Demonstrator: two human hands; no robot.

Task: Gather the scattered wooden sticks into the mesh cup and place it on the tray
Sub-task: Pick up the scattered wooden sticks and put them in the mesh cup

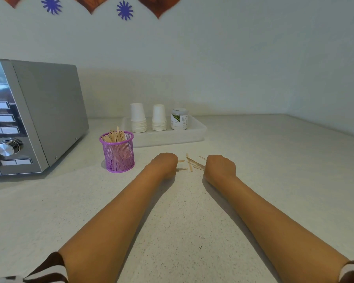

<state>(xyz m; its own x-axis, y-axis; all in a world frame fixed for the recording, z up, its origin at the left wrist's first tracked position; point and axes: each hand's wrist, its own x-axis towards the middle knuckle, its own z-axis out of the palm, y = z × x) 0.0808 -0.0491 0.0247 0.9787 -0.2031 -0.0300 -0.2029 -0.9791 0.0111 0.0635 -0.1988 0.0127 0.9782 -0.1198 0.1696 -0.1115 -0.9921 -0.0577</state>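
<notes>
The right hand [221,166] rests knuckles-up on the counter [192,217], its fingers curled under; several wooden sticks [194,164] fan out from its inner side, so its grip seems closed on their ends, though the fingertips are hidden. The left hand [165,164] lies just across from it, also fisted with the fingers tucked away from the camera. Two short stick ends poke out at its right edge, but whether its grip pinches them or merely covers them cannot be told. Between the two hands a few loose sticks lie flat on the speckled surface, one crossing the others.

To the left of the left hand, a little apart, stands the purple mesh cup [118,154], upright and already holding a bundle of sticks that lean and rise above its rim. Behind it, against the wall, sits the white tray [196,131], carrying two stacks of white paper cups [138,119] and a small labelled jar [179,119]. A silver microwave [37,117] occupies the far left. Both forearms are bare, with striped sleeves at the bottom corners.
</notes>
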